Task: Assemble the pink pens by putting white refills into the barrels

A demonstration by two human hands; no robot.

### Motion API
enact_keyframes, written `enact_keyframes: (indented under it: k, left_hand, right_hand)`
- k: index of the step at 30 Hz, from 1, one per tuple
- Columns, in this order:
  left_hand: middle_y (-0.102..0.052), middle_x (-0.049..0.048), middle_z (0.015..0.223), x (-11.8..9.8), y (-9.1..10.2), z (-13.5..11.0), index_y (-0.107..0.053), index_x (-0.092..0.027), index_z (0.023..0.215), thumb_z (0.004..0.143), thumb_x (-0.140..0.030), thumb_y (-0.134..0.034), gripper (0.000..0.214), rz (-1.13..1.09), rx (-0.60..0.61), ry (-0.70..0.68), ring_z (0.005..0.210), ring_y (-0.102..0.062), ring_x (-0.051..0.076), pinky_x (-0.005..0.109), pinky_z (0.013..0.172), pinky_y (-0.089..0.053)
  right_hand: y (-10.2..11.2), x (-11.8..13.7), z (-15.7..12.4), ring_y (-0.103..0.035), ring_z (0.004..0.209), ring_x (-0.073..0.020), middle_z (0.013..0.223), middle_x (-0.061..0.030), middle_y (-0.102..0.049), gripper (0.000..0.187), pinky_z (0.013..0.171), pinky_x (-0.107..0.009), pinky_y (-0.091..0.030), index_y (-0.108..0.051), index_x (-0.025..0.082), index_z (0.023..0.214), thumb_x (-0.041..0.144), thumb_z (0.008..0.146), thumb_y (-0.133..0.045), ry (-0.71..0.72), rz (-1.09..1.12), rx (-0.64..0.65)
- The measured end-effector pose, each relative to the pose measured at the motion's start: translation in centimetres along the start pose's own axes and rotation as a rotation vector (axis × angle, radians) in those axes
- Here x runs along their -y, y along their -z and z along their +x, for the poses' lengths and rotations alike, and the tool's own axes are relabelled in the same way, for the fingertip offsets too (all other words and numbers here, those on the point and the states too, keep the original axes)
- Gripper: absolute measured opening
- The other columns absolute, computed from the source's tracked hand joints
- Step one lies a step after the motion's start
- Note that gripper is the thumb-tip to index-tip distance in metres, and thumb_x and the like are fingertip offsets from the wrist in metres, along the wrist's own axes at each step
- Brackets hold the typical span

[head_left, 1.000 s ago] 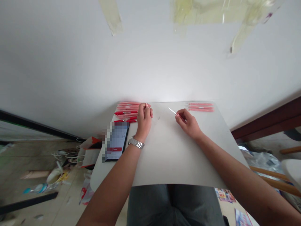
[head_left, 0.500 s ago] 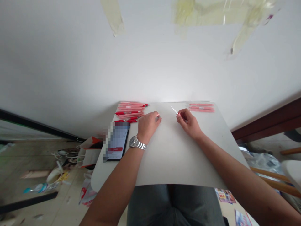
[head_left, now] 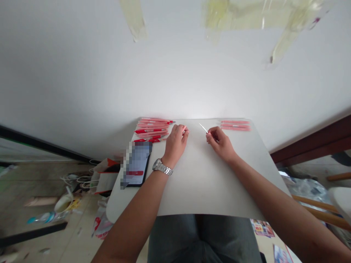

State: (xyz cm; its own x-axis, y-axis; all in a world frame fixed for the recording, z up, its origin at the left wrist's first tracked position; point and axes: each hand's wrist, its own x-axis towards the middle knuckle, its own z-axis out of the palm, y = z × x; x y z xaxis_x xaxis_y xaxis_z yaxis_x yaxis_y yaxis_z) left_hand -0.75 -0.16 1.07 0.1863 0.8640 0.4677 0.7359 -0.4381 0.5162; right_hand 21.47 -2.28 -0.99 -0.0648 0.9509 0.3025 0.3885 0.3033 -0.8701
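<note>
Slim pink and red pens (head_left: 152,126): mingling pale pink with bright red.
Three slim pink pens (head_left: 236,125): repeating one soft pink.
Thin pointed white rod (head_left: 203,128): showing white, turning red at its lower end.
Small narrow pink piece (head_left: 184,128): showing pale pink.
Silver metal-link wristwatch (head_left: 162,167): gleaming silver-grey.
Rectangular black-edged phone (head_left: 139,160): displaying pale blue-grey with a red bar.

White wall (head_left: 175,80) beyond left hand (head_left: 176,141), tiled floor (head_left: 74,241) down-left of it; yellowed tape (head_left: 252,16) above; pale counter (head_left: 197,182) beneath; dark-red panel (head_left: 315,141) right of right hand (head_left: 221,143).
</note>
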Motion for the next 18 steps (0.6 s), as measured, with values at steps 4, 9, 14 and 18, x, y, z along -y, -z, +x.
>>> enact_keyframes:
  k: [4, 9, 14, 18]
  left_hand:
    - [-0.060, 0.0080, 0.106, -0.31, 0.12, 0.09, -0.057, -0.022, 0.098, 0.105, -0.026, -0.053, 0.009, -0.121, -0.061, 0.026, 0.096, -0.058, 0.020, 0.032, 0.087, -0.048]
    - [-0.060, 0.0041, 0.096, -0.47, 0.06, 0.32, -0.052, -0.022, 0.087, 0.105, -0.033, -0.054, 0.022, -0.314, -0.062, 0.072, 0.085, -0.056, 0.017, 0.029, 0.080, -0.045]
    - [-0.059, 0.0006, 0.086, -0.85, -0.16, 0.56, -0.049, -0.021, 0.084, 0.103, -0.038, -0.057, 0.027, -0.553, -0.078, 0.151, 0.075, -0.052, 0.014, 0.026, 0.073, -0.043]
    - [-0.062, 0.0012, 0.086, -1.02, -0.48, 0.52, -0.056, -0.021, 0.087, 0.099, -0.042, -0.063, 0.026, -0.686, -0.095, 0.267, 0.071, -0.051, 0.012, 0.025, 0.066, -0.043]
  right_hand:
    - [-0.05, -0.15, 0.02, -0.057, 0.072, -0.0175, 0.082, -0.0009, -0.062, 0.030, 0.070, -0.032, -0.047, -0.055, 0.025, 0.103, 0.055, 0.101, -0.056, -0.003, -0.001, 0.006]
    - [-0.02, 0.01, 0.01, -0.057, 0.072, -0.0176, 0.082, -0.0012, -0.062, 0.032, 0.071, -0.032, -0.047, -0.055, 0.025, 0.103, 0.057, 0.101, -0.056, 0.007, -0.006, 0.028]
    - [-0.03, 0.29, -0.08, -0.055, 0.071, -0.0175, 0.080, -0.0013, -0.061, 0.036, 0.068, -0.031, -0.045, -0.057, 0.024, 0.102, 0.060, 0.101, -0.055, 0.019, -0.021, 0.058]
    - [-0.06, 0.41, -0.12, -0.052, 0.070, -0.0168, 0.078, -0.0005, -0.059, 0.035, 0.066, -0.030, -0.043, -0.058, 0.024, 0.101, 0.059, 0.101, -0.054, 0.035, -0.047, 0.057]
